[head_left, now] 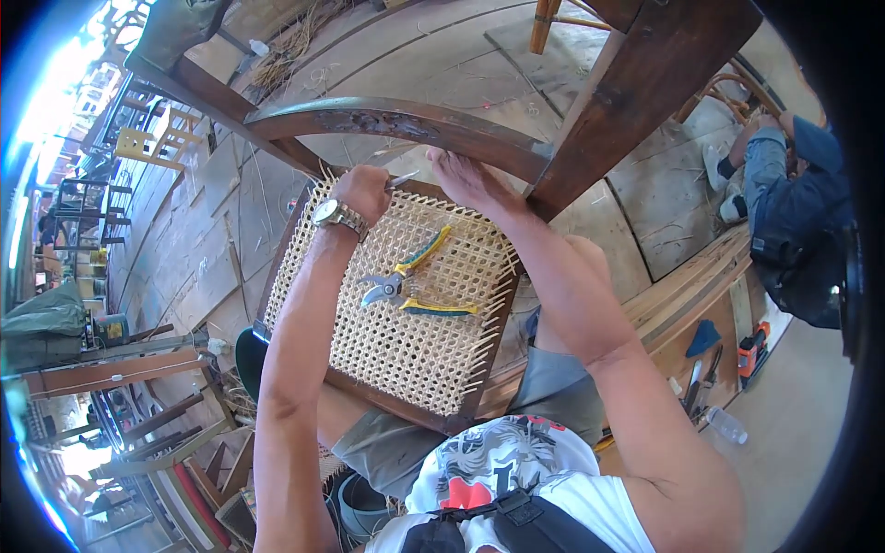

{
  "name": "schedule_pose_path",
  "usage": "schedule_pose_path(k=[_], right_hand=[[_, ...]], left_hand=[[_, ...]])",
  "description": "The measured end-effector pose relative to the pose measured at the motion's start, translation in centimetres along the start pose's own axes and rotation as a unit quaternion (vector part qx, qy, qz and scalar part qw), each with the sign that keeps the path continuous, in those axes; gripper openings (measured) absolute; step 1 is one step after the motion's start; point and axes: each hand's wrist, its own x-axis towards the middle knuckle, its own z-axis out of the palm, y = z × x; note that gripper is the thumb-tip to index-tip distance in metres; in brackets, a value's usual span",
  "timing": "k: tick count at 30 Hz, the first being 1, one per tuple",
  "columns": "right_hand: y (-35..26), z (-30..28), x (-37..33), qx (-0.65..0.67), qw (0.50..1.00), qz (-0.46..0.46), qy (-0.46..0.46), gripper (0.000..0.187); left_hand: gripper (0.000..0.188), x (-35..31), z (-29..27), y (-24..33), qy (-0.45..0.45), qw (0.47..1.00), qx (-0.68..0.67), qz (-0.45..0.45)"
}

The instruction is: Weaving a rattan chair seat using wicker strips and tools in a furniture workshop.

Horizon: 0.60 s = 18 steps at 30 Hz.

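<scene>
A dark wooden chair with a carved back rail (396,122) stands before me, its woven cane seat (406,355) over my lap. Loose cane ends stick up along the seat's edges. My left hand (362,191), a watch on its wrist, is closed at the seat's far edge around a thin pointed metal tool (404,178). Close beside it, my right hand (468,178) has its fingers closed under the back rail; what they pinch is hidden. A pair of pruning shears (406,276) with yellow-and-teal handles lies spread on the cane.
At the right sits another person (802,203) in dark clothes. Long wooden planks (691,286) run beside my right leg, near an orange-and-black tool (752,352) and a clear plastic bottle (726,425). Chair frames (157,138) crowd the left. A bucket (362,507) stands below.
</scene>
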Motion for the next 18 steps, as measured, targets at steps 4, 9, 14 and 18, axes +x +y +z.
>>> schedule_pose_path(k=[4, 9, 14, 18], right_hand=[[-0.5, -0.6, 0.1, 0.002, 1.000, -0.007, -0.029, 0.036], [-0.5, -0.8, 0.0, -0.004, 1.000, -0.016, -0.020, 0.038], [-0.1, 0.1, -0.1, -0.222, 0.935, -0.178, 0.209, 0.021], [-0.6, -0.1, 0.0, -0.156, 0.958, -0.159, 0.179, 0.019]], left_hand=[[0.013, -0.5, 1.0, 0.1, 0.051, 0.997, 0.009, 0.052], [0.012, -0.7, 0.9, 0.6, 0.046, 0.998, 0.007, 0.036], [0.015, -1.3, 1.0, -0.2, 0.078, 0.992, -0.068, 0.078], [0.014, -2.1, 1.5, -0.8, 0.110, 0.987, -0.078, 0.086]])
